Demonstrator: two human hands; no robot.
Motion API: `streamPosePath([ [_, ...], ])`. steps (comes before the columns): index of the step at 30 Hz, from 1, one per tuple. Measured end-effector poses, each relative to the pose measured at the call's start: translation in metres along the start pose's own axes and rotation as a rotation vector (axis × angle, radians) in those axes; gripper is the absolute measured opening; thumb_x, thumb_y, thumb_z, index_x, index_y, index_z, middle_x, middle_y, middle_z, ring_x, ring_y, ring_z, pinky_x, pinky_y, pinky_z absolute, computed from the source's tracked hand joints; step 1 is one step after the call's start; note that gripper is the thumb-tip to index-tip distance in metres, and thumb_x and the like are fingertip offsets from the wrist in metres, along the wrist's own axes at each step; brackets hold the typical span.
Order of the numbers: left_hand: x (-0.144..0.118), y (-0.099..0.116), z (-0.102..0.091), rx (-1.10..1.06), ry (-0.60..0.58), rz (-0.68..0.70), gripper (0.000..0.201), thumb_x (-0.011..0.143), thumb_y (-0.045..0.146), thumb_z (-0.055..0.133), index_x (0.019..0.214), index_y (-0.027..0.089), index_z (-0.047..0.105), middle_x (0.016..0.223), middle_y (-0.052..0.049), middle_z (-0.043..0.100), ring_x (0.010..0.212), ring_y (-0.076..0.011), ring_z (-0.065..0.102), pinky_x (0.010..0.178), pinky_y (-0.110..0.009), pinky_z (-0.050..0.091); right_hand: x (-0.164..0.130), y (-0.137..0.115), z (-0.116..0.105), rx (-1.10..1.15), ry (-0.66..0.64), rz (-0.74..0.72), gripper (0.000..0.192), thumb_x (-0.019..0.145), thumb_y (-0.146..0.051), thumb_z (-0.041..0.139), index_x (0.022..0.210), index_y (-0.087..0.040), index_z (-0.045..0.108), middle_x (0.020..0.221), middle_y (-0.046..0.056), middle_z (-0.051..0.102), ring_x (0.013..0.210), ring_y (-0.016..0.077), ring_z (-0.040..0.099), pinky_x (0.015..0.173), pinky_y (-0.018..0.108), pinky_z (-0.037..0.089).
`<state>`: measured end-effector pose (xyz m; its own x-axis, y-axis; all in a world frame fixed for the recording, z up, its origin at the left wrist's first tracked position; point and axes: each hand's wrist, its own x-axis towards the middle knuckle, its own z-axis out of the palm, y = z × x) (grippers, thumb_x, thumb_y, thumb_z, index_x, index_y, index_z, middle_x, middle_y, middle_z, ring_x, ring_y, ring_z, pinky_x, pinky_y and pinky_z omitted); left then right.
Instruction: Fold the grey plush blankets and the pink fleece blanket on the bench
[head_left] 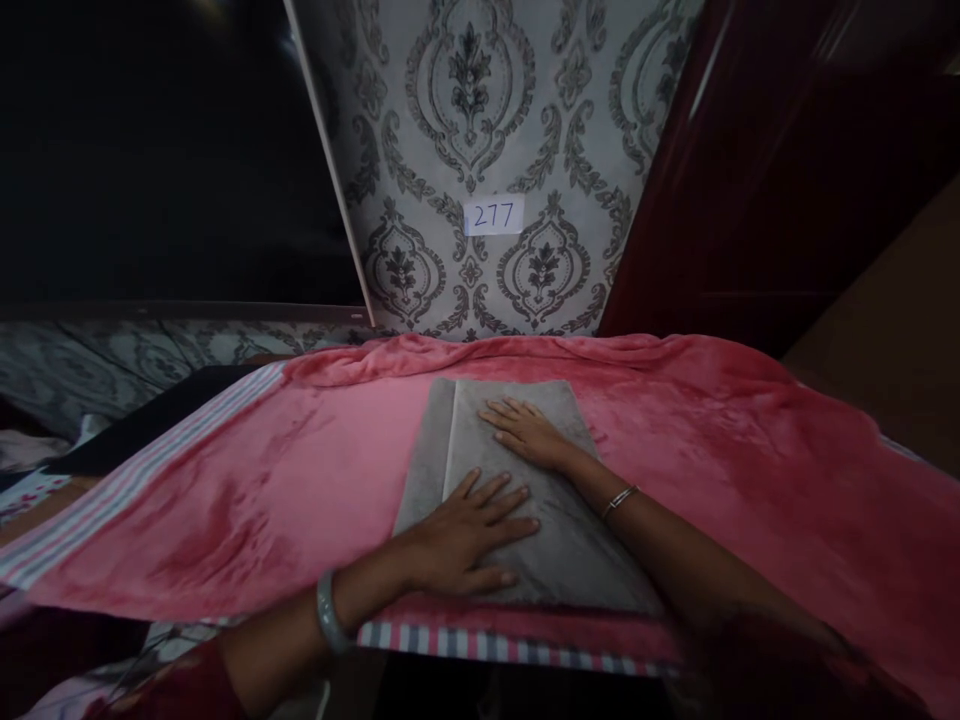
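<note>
A grey plush cloth (570,540), folded into a flat rectangle, lies on the pink blanket (337,440). A pale edge line runs along its left side, where one layer meets another. My left hand (472,535) rests flat on the near part of the cloth with its fingers spread. Farther up, my right hand (525,432) also lies flat on the cloth, fingers stretched toward the left. Neither hand grips anything. What lies under the palms is hidden.
The blanket covers a table, with a striped border (510,645) at the front edge and bunched folds (525,352) at the back. A large dark screen (165,160) stands at the left. Patterned wallpaper behind bears a paper label (493,215) reading 277. Dark red panelling (750,180) rises at right.
</note>
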<state>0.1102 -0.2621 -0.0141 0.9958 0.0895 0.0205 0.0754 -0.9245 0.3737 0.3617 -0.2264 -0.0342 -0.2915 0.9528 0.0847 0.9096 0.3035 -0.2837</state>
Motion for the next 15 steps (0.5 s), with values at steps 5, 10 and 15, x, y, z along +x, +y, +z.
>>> streamPosePath([
  [5, -0.035, 0.033, 0.000, -0.121, -0.033, -0.029, 0.067, 0.097, 0.053, 0.049, 0.158, 0.035, 0.027, 0.166, -0.005, 0.019, 0.154, -0.0314, 0.012, 0.124, -0.061, 0.009, 0.003, 0.003, 0.001, -0.013, -0.006, -0.001, 0.054, 0.106, -0.047, 0.031, 0.157, -0.032, 0.034, 0.166, 0.004, 0.021, 0.152, 0.0318, 0.015, 0.119, 0.060, 0.016],
  [10, -0.060, 0.051, -0.004, -0.326, 0.033, -0.071, 0.055, 0.100, 0.051, 0.044, 0.151, 0.033, 0.043, 0.158, -0.005, 0.042, 0.149, -0.0259, 0.032, 0.125, -0.053, 0.018, 0.002, -0.020, -0.002, -0.057, -0.029, 0.018, 0.057, 0.105, -0.048, 0.035, 0.158, -0.028, 0.031, 0.165, 0.008, 0.020, 0.152, 0.0356, 0.014, 0.118, 0.064, 0.016],
  [15, -0.075, 0.037, -0.004, -0.446, 0.524, -0.241, 0.041, 0.101, 0.047, 0.042, 0.121, 0.027, 0.071, 0.124, -0.007, 0.071, 0.121, -0.0228, 0.063, 0.106, -0.041, 0.049, -0.024, -0.085, 0.011, -0.009, -0.073, -0.194, 0.065, 0.102, -0.059, 0.042, 0.158, -0.027, 0.032, 0.165, 0.011, 0.018, 0.153, 0.0337, 0.010, 0.120, 0.063, 0.008],
])
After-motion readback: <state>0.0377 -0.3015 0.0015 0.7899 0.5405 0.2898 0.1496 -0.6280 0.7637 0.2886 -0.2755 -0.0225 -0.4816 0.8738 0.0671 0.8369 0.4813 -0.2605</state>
